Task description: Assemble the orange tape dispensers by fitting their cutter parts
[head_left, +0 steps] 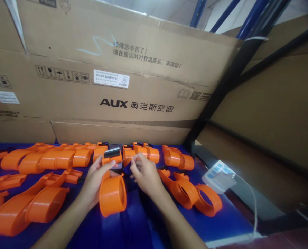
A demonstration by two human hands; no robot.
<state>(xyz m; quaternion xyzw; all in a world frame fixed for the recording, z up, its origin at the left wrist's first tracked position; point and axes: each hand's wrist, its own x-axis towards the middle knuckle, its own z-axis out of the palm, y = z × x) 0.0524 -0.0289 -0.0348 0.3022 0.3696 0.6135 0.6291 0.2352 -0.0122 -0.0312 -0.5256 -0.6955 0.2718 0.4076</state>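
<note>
My left hand (94, 180) is closed around an orange tape dispenser (111, 197). Its round hub hangs low, and a black piece with a pale toothed edge (112, 152) sits at its upper end. Just to the right, my right hand (146, 173) has its fingers bent in a pinch; whatever is between them is hidden. Behind both hands a dark box-like object (119, 165) is partly covered. More orange dispensers (138, 153) stand close behind my right hand.
Rows of orange dispensers (48, 158) lie on the blue surface (91, 235), with several at left and right (208, 200). A large cardboard box (143, 86) stands behind. At right are a white device (218, 176) with a cable and a dark rack post (216, 93).
</note>
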